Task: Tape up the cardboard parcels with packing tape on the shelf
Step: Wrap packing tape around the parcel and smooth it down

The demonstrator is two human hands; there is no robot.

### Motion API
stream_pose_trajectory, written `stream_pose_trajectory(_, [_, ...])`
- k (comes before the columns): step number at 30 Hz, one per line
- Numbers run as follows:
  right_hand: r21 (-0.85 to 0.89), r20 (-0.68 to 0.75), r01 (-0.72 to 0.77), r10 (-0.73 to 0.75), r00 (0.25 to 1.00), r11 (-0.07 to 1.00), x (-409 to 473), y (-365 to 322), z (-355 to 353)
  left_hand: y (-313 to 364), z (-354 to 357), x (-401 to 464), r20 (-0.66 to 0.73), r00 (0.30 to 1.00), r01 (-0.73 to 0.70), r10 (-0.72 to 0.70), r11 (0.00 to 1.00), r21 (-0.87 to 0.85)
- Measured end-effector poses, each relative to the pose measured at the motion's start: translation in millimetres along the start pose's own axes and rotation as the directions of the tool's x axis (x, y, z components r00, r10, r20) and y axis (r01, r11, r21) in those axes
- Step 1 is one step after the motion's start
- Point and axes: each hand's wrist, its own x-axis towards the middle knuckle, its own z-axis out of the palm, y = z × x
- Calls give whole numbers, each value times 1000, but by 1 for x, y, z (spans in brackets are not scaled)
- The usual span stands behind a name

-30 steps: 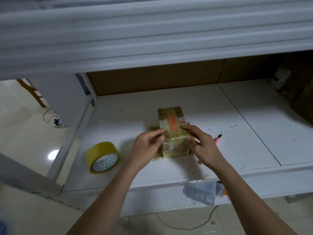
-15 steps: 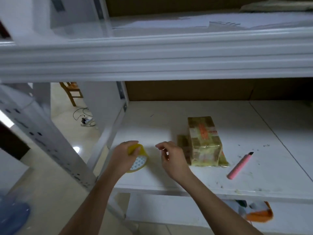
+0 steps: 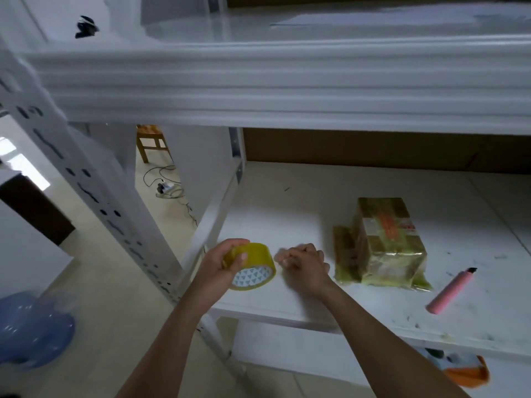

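My left hand [image 3: 222,264] grips the yellow tape roll [image 3: 253,267] at the front left of the shelf [image 3: 287,214]. Just right of this grip my right hand [image 3: 304,264] has curled fingers, holding nothing I can see. The taped parcel [image 3: 382,242] lies further right, the pink cutter [image 3: 449,291] beyond it

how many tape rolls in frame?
1. The yellow tape roll sits at the shelf's front left, gripped by the left hand. Others may be hidden out of view.
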Motion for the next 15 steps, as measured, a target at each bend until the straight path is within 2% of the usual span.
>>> stream_pose_trajectory(3, [66,-65,-36,40,997,997,7,2,4,-3,-1,4,26,1000,4,-3,1000,-23])
stream_pose_trajectory(7, [204,-54,-109,122,991,973,12,2,5,-9,-3,7,45,999,11,-8,998,-58])
stream_pose_trajectory(12, [302,-1,48,-51,999,952,-1,3,-19,-9,-4,6,108,994,52,-32,981,-190])
stream_pose_trajectory(15, [243,-96,175,-156,983,954,-11,-1,-33,-1,-3,8,125,992,20,15,961,-276])
